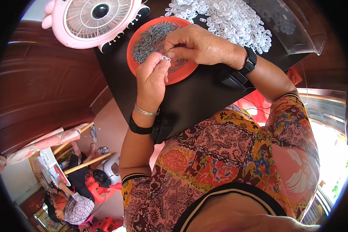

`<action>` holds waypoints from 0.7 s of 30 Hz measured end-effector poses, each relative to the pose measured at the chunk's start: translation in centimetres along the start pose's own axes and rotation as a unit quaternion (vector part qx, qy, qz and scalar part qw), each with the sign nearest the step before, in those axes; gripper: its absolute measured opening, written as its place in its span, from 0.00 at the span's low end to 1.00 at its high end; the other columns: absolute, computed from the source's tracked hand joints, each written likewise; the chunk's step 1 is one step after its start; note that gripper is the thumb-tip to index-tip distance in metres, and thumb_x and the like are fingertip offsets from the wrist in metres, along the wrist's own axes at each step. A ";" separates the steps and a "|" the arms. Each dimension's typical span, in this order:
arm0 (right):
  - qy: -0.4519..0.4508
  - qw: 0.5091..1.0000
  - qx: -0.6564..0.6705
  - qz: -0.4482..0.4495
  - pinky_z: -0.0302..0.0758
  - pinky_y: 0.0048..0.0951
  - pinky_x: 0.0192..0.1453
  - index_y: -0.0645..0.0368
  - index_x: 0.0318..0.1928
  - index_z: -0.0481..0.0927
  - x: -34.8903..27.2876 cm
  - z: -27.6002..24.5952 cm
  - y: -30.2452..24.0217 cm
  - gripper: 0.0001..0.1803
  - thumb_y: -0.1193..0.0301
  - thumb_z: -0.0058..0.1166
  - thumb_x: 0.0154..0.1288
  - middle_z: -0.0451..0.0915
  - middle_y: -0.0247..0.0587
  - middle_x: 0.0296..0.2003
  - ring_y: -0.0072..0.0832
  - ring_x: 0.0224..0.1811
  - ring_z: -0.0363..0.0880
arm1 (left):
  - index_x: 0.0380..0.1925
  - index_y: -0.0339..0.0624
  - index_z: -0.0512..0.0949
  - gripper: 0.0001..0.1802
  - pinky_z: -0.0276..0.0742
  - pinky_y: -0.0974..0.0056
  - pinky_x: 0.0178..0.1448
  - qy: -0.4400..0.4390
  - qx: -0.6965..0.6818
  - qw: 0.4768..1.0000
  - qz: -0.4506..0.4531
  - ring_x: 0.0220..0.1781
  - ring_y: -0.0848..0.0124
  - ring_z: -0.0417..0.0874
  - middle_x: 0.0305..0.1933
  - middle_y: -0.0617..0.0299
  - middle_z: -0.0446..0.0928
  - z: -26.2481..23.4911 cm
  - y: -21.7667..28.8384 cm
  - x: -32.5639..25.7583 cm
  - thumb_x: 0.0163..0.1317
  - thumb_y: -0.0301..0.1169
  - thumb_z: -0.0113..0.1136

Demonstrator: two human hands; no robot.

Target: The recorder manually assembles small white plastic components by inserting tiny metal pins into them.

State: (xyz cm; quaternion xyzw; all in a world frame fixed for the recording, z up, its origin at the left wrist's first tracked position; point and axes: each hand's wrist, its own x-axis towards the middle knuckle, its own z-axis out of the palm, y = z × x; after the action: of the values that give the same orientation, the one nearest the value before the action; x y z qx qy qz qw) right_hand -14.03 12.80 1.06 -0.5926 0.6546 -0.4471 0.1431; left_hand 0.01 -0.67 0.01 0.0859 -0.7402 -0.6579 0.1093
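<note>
My left hand (152, 74) pinches a small white plastic piece with two holes (166, 58) between thumb and fingertips. My right hand (203, 44) is closed in a pinch close beside that piece; what its fingertips hold, if anything, is too small and hidden to make out. Both hands are above an orange-red bowl (181, 78). Inside the bowl lie many thin grey screw-like pieces (152, 38). A heap of loose white two-hole pieces (236, 23) spreads over the far side of the black table (118, 79), beyond my right hand.
A pink animal-shaped fan (96, 19) stands at the table's far left. At the far right is a clear plastic bin (299, 36). Black devices are strapped to both my wrists. Down on the left, another person (79, 208) sits near red stools (96, 189).
</note>
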 end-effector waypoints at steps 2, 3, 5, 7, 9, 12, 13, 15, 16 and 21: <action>0.013 1.000 -0.003 -0.012 0.72 0.32 0.33 0.60 0.31 0.77 0.0 0.0 -0.1 0.06 0.71 0.55 0.58 0.77 0.41 0.22 0.34 0.26 0.76 | 0.25 0.39 0.71 0.11 0.58 0.75 0.24 -0.002 0.006 1.000 -0.001 0.20 0.82 0.65 0.19 0.68 0.67 0.3 0.0 -0.1 0.65 0.32 0.49; 0.012 1.000 -0.015 -0.010 0.72 0.32 0.33 0.60 0.30 0.77 0.0 -0.1 -0.4 0.06 0.71 0.55 0.58 0.77 0.42 0.22 0.35 0.26 0.76 | 0.25 0.39 0.71 0.11 0.58 0.75 0.24 -0.001 0.005 1.000 -0.001 0.20 0.82 0.65 0.19 0.68 0.67 0.3 0.0 -0.1 0.65 0.32 0.49; 0.013 0.999 -0.030 -0.006 0.72 0.33 0.33 0.60 0.30 0.76 -0.3 -0.2 -0.7 0.06 0.71 0.55 0.58 0.76 0.42 0.22 0.36 0.26 0.76 | 0.26 0.34 0.71 0.09 0.64 0.74 0.24 0.003 0.008 1.000 0.013 0.20 0.82 0.66 0.20 0.67 0.70 0.5 0.1 0.0 0.63 0.27 0.50; 0.016 0.999 -0.034 -0.011 0.72 0.33 0.32 0.60 0.30 0.76 -0.3 -0.1 -0.7 0.05 0.71 0.54 0.57 0.77 0.42 0.22 0.36 0.26 0.76 | 0.26 0.34 0.71 0.09 0.64 0.74 0.24 0.005 0.012 1.000 0.020 0.20 0.82 0.66 0.21 0.67 0.70 0.5 0.1 -0.1 0.63 0.27 0.50; 0.001 1.000 -0.028 0.007 0.72 0.31 0.33 0.62 0.30 0.76 -0.2 -0.1 -1.3 0.05 0.73 0.55 0.58 0.77 0.42 0.24 0.33 0.27 0.76 | 0.27 0.34 0.71 0.08 0.64 0.74 0.24 0.007 0.017 0.999 0.030 0.20 0.82 0.67 0.21 0.67 0.70 0.3 0.0 -0.1 0.63 0.27 0.50; -0.011 0.999 -0.029 0.033 0.72 0.29 0.35 0.63 0.32 0.77 -0.3 -0.8 -1.1 0.05 0.74 0.56 0.59 0.77 0.41 0.25 0.28 0.29 0.77 | 0.27 0.35 0.72 0.08 0.64 0.74 0.24 0.002 0.036 0.999 0.017 0.20 0.82 0.67 0.22 0.67 0.70 0.0 -0.3 0.1 0.63 0.28 0.50; 0.008 0.999 -0.042 0.030 0.73 0.28 0.36 0.63 0.33 0.78 -0.2 -1.4 -0.8 0.05 0.73 0.56 0.60 0.78 0.41 0.26 0.26 0.29 0.77 | 0.27 0.35 0.72 0.08 0.63 0.74 0.24 0.013 0.013 1.000 0.007 0.20 0.82 0.66 0.21 0.68 0.69 -0.1 -0.5 0.1 0.63 0.28 0.51; 0.108 0.989 -0.091 0.047 0.74 0.26 0.37 0.63 0.36 0.80 -0.1 -2.5 -0.1 0.08 0.70 0.55 0.63 0.80 0.39 0.27 0.20 0.31 0.77 | 0.26 0.37 0.73 0.07 0.60 0.76 0.23 0.032 -0.028 0.999 -0.002 0.20 0.83 0.66 0.20 0.69 0.68 -0.1 -0.5 0.2 0.62 0.28 0.51; 0.135 0.973 -0.170 0.083 0.74 0.27 0.38 0.60 0.37 0.82 -0.2 -4.1 0.2 0.09 0.68 0.56 0.62 0.81 0.41 0.28 0.24 0.31 0.79 | 0.26 0.37 0.73 0.07 0.60 0.76 0.23 0.027 -0.030 0.999 0.001 0.20 0.83 0.66 0.20 0.69 0.68 -0.1 -0.4 0.2 0.62 0.28 0.51; 0.148 0.902 -0.367 0.174 0.75 0.37 0.40 0.56 0.34 0.82 -1.6 -8.1 3.8 0.11 0.64 0.52 0.58 0.81 0.44 0.30 0.42 0.35 0.80 | 0.25 0.38 0.72 0.08 0.60 0.76 0.23 0.035 -0.055 0.998 0.003 0.20 0.83 0.67 0.19 0.69 0.70 -0.3 -0.3 0.4 0.62 0.28 0.51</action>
State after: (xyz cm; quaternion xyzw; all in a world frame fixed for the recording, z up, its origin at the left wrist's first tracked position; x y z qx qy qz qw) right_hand -21.91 17.23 2.16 -0.4067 0.8787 -0.2255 -0.1079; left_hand -0.26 -1.12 -0.26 0.1005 -0.6986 -0.6942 0.1416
